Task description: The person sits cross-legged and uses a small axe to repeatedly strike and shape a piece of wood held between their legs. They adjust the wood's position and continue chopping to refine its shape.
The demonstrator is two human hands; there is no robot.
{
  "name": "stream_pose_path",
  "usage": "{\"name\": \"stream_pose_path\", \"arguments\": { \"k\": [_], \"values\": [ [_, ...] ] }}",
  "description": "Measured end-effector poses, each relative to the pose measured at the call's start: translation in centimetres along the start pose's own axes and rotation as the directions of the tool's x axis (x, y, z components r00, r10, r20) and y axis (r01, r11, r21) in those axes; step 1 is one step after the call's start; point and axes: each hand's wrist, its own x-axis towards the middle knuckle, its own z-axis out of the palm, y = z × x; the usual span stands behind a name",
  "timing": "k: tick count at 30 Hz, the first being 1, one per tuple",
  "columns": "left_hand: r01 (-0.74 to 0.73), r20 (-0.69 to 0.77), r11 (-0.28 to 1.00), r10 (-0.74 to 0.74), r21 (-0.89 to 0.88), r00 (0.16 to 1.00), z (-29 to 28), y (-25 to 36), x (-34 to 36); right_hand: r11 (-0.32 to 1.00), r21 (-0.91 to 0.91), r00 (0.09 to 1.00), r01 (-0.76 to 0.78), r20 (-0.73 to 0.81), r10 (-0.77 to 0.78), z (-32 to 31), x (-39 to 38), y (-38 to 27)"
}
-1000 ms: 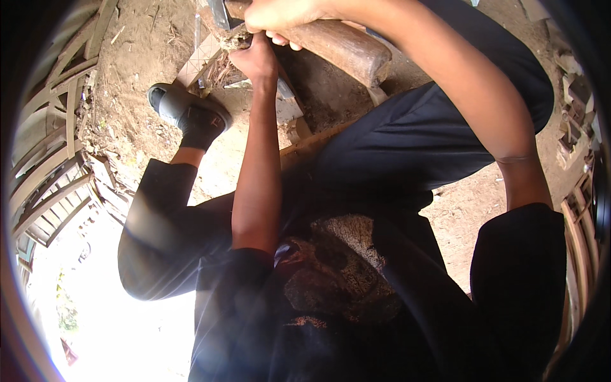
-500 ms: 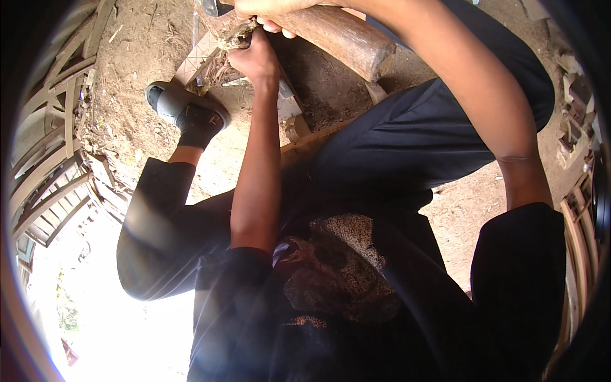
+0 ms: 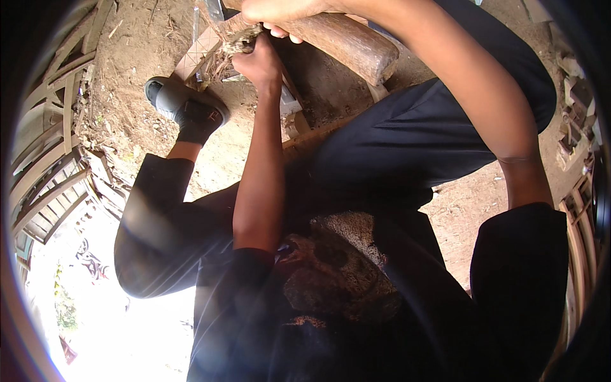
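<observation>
My left hand (image 3: 258,63) is closed at the lower edge of a rough, splintered wood end (image 3: 238,41) at top center; what its fingers grip is hidden. My right hand (image 3: 280,14) is just above it, fingers curled around a thick, pale-brown wooden piece (image 3: 350,44) that slants down to the right. A flat metal blade (image 3: 213,9) shows at the top edge, left of my right hand; how it is attached is unclear. Beneath lie narrow boards (image 3: 197,51) and a dark-shadowed patch of dirt.
My left foot in a grey slide (image 3: 168,95) rests on the dirt floor (image 3: 127,57). My bent right leg (image 3: 394,134) lies beside the work. Wooden frames and slats (image 3: 51,178) line the left side, scrap wood (image 3: 573,121) the right. Bright light floods the lower left.
The thick wooden piece has shifted a little to the right, and my left hand has moved slightly with it. My left foot has edged a little upward in the picture.
</observation>
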Motion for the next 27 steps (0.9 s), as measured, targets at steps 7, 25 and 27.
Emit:
{"name": "stream_pose_path", "arguments": {
  "k": [7, 25, 27],
  "values": [
    [0.213, -0.063, 0.965, -0.225, -0.149, 0.972, -2.4, 2.1, 4.9, 0.991, 0.092, 0.995, -0.099, 0.009, 0.099, 0.3, -0.5, 0.3],
    [-0.073, -0.055, 0.997, 0.072, -0.011, 0.996, -1.9, 4.9, 2.4, 0.966, 0.233, 0.973, -0.113, -0.171, 0.155, 2.5, -2.1, -4.5],
    [-0.012, -0.115, 1.000, 0.009, -0.027, 0.993, -2.3, 4.7, 2.0, 0.955, 0.268, 0.988, -0.124, -0.052, 0.143, 2.7, -1.8, -4.6]
  ]
}}
